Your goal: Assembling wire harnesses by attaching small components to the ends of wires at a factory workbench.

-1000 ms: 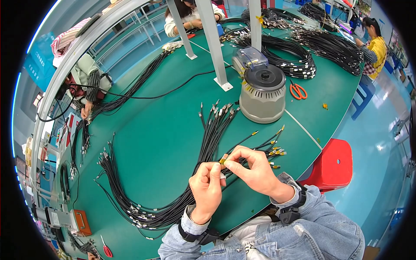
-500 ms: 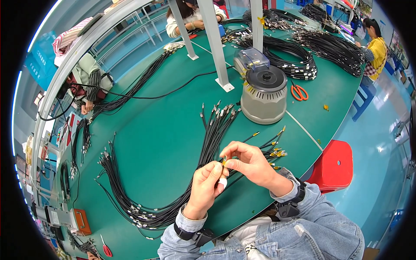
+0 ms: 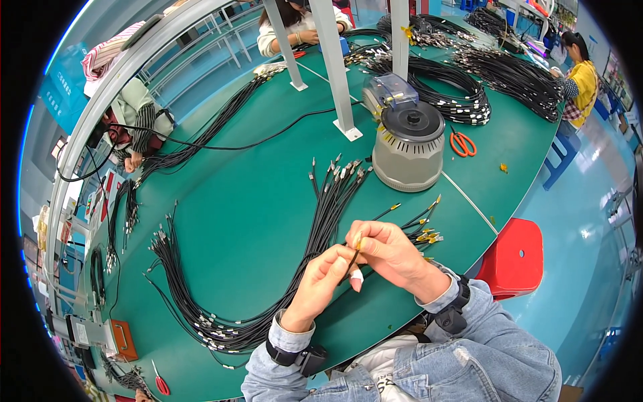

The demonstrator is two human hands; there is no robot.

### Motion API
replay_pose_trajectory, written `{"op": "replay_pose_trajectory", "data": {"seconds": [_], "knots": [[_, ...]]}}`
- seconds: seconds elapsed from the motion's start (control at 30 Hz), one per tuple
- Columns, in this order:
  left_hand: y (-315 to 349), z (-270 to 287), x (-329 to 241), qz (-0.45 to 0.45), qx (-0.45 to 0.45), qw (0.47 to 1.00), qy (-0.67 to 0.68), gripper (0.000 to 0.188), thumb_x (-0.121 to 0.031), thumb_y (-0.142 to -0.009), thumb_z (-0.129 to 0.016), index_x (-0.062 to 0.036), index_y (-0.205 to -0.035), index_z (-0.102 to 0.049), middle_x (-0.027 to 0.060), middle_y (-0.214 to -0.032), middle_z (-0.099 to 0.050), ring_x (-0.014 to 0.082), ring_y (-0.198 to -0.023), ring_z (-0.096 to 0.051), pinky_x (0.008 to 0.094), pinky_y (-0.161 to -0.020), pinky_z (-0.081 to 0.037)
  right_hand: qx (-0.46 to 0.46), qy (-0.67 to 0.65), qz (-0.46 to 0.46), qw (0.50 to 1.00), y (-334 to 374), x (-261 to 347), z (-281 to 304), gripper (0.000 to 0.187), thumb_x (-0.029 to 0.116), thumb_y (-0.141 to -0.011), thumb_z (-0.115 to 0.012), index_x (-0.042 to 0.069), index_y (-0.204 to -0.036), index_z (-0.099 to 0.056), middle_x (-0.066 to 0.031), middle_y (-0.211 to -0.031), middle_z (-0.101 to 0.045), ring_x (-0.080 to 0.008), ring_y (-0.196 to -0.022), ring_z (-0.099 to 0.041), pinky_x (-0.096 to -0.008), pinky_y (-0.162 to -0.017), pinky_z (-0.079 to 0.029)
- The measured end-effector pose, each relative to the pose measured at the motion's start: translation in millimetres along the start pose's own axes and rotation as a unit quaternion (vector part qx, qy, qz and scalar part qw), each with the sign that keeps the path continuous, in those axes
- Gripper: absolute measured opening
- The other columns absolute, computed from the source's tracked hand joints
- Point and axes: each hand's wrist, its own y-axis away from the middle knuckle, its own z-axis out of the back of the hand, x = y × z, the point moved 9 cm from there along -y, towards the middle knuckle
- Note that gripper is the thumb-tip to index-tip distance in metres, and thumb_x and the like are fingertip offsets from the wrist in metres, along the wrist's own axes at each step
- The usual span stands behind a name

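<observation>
Between my hands is a black cable (image 3: 350,264) with a piece of yellow tape (image 3: 358,242) at its upper end. My left hand (image 3: 321,280) is closed on the cable just below that end. The fingertips of my right hand (image 3: 396,260) pinch the taped end. White wrapping covers one left fingertip (image 3: 357,276). Beneath and left of my hands, a thick bundle of black cables (image 3: 284,303) curves across the green table, its metal-tipped ends fanned out at two places. Several cable ends with yellow tape (image 3: 429,236) lie just beyond my right hand.
A round tape dispenser (image 3: 408,151) stands ahead, with orange-handled scissors (image 3: 462,143) beside it. Grey posts (image 3: 338,80) rise from the table (image 3: 254,194). A red stool (image 3: 512,258) is at the right. More cable coils (image 3: 449,87) lie at the back; other people work around the table.
My right hand has shifted slightly right, and my left fingers have moved lower on the cable. The taped end now shows more clearly between my fingertips.
</observation>
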Motion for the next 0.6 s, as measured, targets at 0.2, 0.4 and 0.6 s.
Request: {"op": "replay_pose_trajectory", "data": {"seconds": [0.2, 0.4, 0.6], "knots": [[-1, -15, -8, -0.127, 0.066, 0.899, -0.413, 0.032, -0.017, -0.079, -0.065, -0.0015, -0.106, -0.055, 0.009, -0.095, -0.057, 0.0235, -0.095, -0.054, 0.0334, -0.084, -0.041, -0.01, -0.052, 0.043, 0.998, 8, 22, 13, 0.015, 0.016, -0.09, -0.054, 0.002, -0.087, -0.057, -0.0038, -0.083, -0.05, -0.0121, -0.083, -0.049, -0.0274, -0.076, -0.044], [7, 10, 0, -0.16, -0.041, 0.758, -0.631, 0.043, -0.015, -0.073, -0.069, -0.0041, -0.111, -0.054, 0.012, -0.114, -0.051, 0.0313, -0.112, -0.044, 0.0393, -0.093, -0.035, -0.078, 0.057, 0.052, 0.994, 32, 54, 73, 0.018, 0.017, -0.09, -0.053, 0.001, -0.087, -0.058, -0.0046, -0.084, -0.051, -0.0148, -0.084, -0.049, -0.0283, -0.076, -0.043], [8, 37, 12, -0.136, -0.075, 0.732, -0.663, 0.047, -0.018, -0.072, -0.069, -0.0061, -0.115, -0.052, 0.0123, -0.119, -0.048, 0.0307, -0.11, -0.044, 0.0399, -0.092, -0.035, -0.137, 0.467, -0.019, 0.873, 43, 62, 67, 0.017, 0.018, -0.086, -0.058, 0.002, -0.09, -0.061, -0.0062, -0.089, -0.055, -0.0164, -0.088, -0.05, -0.0292, -0.079, -0.04]]}}
